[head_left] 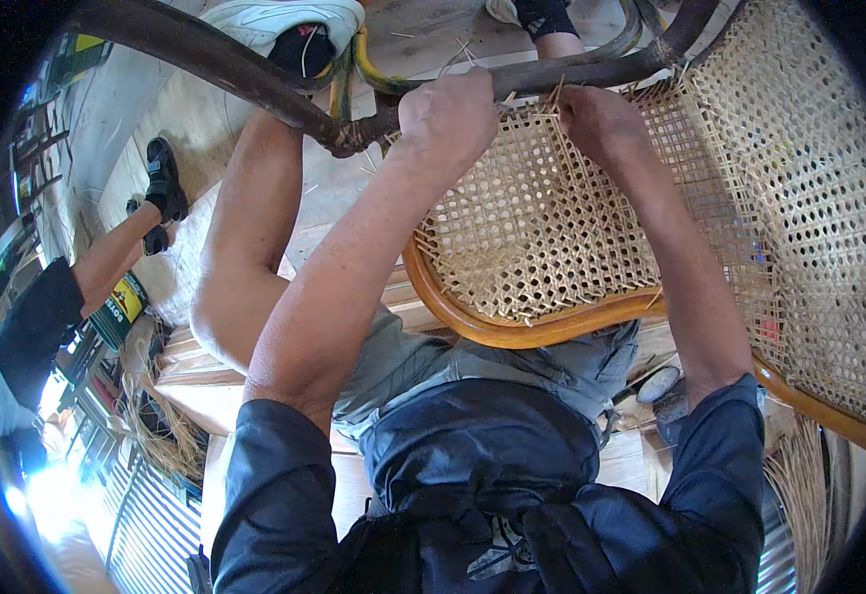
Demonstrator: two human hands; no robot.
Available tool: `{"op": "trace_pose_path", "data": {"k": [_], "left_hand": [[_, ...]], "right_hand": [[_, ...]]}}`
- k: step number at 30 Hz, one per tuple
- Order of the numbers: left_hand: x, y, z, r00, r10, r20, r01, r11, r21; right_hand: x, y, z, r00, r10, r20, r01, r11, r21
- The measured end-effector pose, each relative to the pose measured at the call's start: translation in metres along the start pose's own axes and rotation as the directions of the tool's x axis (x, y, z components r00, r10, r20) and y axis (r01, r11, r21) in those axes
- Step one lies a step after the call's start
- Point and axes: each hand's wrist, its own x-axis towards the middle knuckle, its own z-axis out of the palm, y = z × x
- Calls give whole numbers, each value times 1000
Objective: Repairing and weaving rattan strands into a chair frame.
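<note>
Across my lap lies a chair frame with a woven cane panel (542, 218), edged by a glossy orange-brown curved rail (512, 332). My left hand (448, 119) is closed at the panel's far edge, by a dark brown pole (225, 69) of the frame. Thin pale strand ends stick out around its fingers, but its grip is hidden. My right hand (601, 119) is closed at the same edge, a little to the right, its fingertips pinched at a short cane strand (557, 94). A second woven cane panel (809, 188) rises at the right.
Loose cane strands (160, 416) hang in a bundle at the left, and another cane bundle (799, 485) stands lower right. A dark green and yellow can (119, 309) sits at the left, near another person's leg (111, 267). A white shoe (284, 25) is beyond the frame.
</note>
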Motion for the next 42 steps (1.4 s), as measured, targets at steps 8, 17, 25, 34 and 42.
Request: {"op": "trace_pose_path", "data": {"k": [8,17,25,34,42], "left_hand": [[13,14,-9,985,175,10,-175,982,65],[8,23,-18,968,242,68,-250,957,147],[21,25,-24,965,242,106,-260,943,210],[23,32,-11,966,247,71,-256,944,207],[23,39,-20,972,120,203,-136,989,64]], "right_hand": [[-14,-6,9,970,-125,-209,126,992,-9],[-18,-9,16,965,-138,-224,140,990,-5],[-14,-12,32,940,-178,-290,115,969,-220],[-11,-1,42,879,-303,-368,242,949,-203],[-5,5,49,889,-260,-377,205,962,-180]]}}
